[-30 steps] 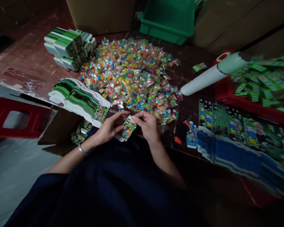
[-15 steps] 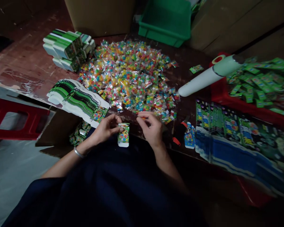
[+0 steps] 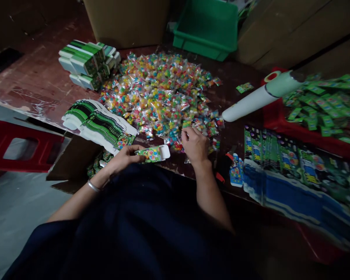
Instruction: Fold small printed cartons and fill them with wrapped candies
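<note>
Dark table (image 3: pixel 236 101): our left hand (image 3: pixel 119 159) steadies small box (image 3: pixel 153 154); right hand (image 3: pixel 195 144) pinches candy packets (image 3: pixel 163 97), best one at a time.

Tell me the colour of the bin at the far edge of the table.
Green; the bin shows clearly in the head view, beyond the candy packets.

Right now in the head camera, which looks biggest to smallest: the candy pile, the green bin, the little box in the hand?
1. Candy pile
2. Green bin, though it sits farther back and is cut off at the top
3. Little box, held in the left hand
</note>
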{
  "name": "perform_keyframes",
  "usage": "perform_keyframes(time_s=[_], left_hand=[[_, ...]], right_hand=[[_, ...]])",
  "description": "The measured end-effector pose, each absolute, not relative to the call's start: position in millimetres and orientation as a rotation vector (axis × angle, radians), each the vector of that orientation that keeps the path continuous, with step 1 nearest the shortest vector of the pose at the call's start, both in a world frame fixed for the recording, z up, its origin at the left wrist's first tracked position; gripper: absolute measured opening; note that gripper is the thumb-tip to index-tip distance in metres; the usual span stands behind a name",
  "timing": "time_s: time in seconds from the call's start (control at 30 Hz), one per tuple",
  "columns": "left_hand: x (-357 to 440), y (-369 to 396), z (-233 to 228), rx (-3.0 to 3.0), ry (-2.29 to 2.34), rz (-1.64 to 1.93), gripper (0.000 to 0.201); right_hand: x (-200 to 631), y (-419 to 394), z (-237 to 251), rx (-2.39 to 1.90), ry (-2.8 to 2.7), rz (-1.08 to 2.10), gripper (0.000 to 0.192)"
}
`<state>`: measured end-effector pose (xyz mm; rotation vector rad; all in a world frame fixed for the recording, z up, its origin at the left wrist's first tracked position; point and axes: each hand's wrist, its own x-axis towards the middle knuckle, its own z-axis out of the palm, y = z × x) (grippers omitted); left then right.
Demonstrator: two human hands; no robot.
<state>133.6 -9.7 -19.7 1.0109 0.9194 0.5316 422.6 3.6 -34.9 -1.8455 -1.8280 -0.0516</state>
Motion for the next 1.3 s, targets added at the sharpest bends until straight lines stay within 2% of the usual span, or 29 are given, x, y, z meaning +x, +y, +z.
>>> perform_keyframes(time_s=[0.07, 0.2, 0.3, 0.43, 0.63, 0.77, 0.9, 1.0, 1.07, 1.13, 1.3], left_hand=[[138.9, -10.4, -23.3, 0.908, 0.87, 0.625, 0.03], [156.0, -14.9, -30.3, 0.905, 0.746, 0.68, 0.054], [167.4, -18.5, -33.2, 1.037, 0.727, 0.661, 0.048], [176.2, -22.9, -31.1, 1.222, 0.774, 0.614, 0.032], [177.2, -26.0, -16.4, 1.18, 0.761, 0.649, 0.035], [176.2, -24.8, -12.6, 1.154, 0.796, 0.745, 0.035], [176.5, -25.8, -12.4, 1.214, 0.875, 0.945, 0.051], [176.4, -28.6, -10.9, 1.257, 0.826, 1.004, 0.064], [176.6, -30.4, -10.1, 1.264, 0.777, 1.003, 0.06], [177.2, -31.4, -10.3, 1.249, 0.739, 0.997, 0.049], [179.6, -31.2, -12.6, 1.166, 0.702, 0.894, 0.033]], right_hand=[[432.3, 3.4, -32.4, -1.829, -1.773, -0.019, 0.016], [430.6, 0.0, -16.1, -1.635, -1.464, 0.133, 0.009], [405.9, -6.3, 1.8, -1.426, -1.271, 0.275, 0.01], [369.3, -17.8, 16.0, -1.311, -1.245, 0.272, 0.009], [360.2, -26.2, 10.1, -1.393, -1.556, 0.004, 0.011], [364.2, -29.8, 12.5, -1.335, -1.765, -0.016, 0.013], [367.3, -36.7, 17.8, -1.355, -1.801, 0.051, 0.005], [368.0, -42.3, 12.2, -1.354, -1.652, 0.241, 0.016], [365.8, -46.2, 3.0, -1.306, -1.53, 0.451, 0.022], [361.7, -50.0, -7.6, -1.272, -1.427, 0.626, 0.02], [352.5, -55.5, -21.9, -1.281, -1.342, 0.691, 0.015]])
